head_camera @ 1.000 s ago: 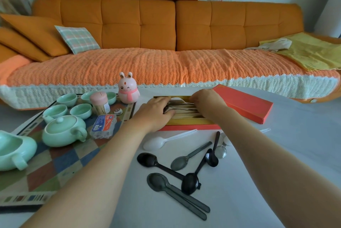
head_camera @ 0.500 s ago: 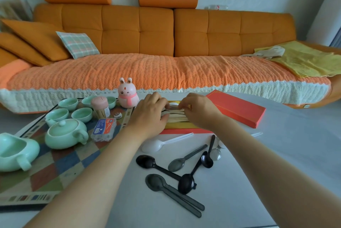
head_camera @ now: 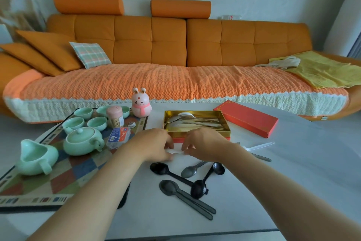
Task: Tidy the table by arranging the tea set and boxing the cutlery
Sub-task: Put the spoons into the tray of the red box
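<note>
white plastic spoon [head_camera: 176,152] | left hand [head_camera: 154,147] and right hand [head_camera: 203,143] are pinching it with curled fingers [head_camera: 169,145] | sitting at box's [head_camera: 203,113] 6 o'clock

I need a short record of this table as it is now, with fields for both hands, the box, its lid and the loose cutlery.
left-hand grip: pinches white plastic spoon
right-hand grip: pinches the same spoon
cutlery box: open, cutlery inside
red lid: off, lying right of the box
loose cutlery: black spoons and metal spoon, nearer the person than the hands
</note>
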{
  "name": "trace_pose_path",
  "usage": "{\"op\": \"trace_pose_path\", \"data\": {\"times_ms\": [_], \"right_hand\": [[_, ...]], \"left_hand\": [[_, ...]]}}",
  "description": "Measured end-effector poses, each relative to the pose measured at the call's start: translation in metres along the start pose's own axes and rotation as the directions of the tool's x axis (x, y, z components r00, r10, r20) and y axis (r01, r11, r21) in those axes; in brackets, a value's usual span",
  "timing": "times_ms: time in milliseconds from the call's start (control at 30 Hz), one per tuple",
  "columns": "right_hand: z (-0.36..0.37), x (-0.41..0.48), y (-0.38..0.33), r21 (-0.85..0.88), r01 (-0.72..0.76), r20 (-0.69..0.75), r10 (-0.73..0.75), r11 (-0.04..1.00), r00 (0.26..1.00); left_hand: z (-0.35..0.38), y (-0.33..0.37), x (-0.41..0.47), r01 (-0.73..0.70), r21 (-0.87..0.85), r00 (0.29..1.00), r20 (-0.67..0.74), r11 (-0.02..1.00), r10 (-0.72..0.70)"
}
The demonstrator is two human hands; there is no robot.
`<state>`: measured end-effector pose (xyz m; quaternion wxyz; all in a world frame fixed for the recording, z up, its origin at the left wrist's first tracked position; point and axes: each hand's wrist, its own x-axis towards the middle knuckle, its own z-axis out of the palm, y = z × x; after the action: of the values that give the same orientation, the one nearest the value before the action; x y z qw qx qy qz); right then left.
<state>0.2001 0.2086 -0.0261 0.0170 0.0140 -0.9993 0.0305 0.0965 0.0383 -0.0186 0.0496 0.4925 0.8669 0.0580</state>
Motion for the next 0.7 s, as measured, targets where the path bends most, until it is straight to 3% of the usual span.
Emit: {"op": "trace_pose_path", "data": {"times_ms": [267, 400, 533, 600, 700], "right_hand": [[-0.002, -0.005, 0.000, 0.043, 0.021, -0.015, -0.021, 0.999, 1.000], [-0.006, -0.003, 0.010, 0.147, 0.019, -0.102, -0.004, 0.989, 0.995], [-0.017, -0.002, 0.030, 0.328, -0.014, -0.260, 0.104, 0.944, 0.960], [-0.022, -0.003, 0.041, 0.344, -0.056, -0.355, 0.185, 0.937, 0.917], [-0.020, -0.004, 0.055, 0.304, -0.147, -0.377, 0.260, 0.941, 0.889]], "left_hand": [[-0.004, 0.003, -0.001, 0.018, -0.147, 1.000, -0.005, 0.989, -0.019], [-0.009, 0.003, 0.004, -0.004, -0.182, 0.985, -0.172, 0.983, -0.028], [-0.008, -0.004, 0.022, -0.126, -0.241, 0.887, -0.461, 0.962, 0.001], [-0.004, -0.004, 0.029, -0.133, -0.280, 0.866, -0.500, 0.951, -0.026], [0.006, -0.001, 0.036, -0.104, -0.285, 0.905, -0.425, 0.953, -0.028]]}}
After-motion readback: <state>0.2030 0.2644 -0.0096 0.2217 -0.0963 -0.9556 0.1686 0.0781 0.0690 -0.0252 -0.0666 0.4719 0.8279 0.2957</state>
